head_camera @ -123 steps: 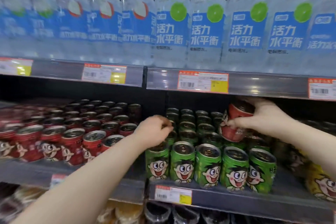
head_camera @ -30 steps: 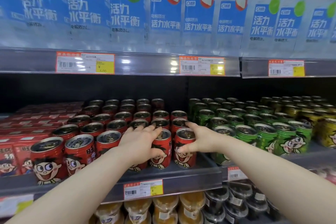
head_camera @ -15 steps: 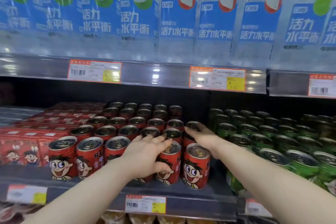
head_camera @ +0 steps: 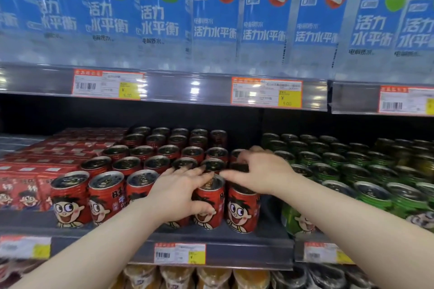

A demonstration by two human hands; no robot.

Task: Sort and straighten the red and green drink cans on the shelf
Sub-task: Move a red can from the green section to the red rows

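Two hands on red cans [head_camera: 242, 211]; bottles [head_camera: 216, 19] above read "活力水平衡".

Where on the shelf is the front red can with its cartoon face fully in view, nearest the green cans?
In the head view it stands at the right end of the front red can row, under the right hand, beside the green cans.

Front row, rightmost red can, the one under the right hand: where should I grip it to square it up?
Grip the red can around its upper side wall, from the front and right. It stands upright with its right flank open toward the green cans, while another can crowds its left. The right hand covers its top.
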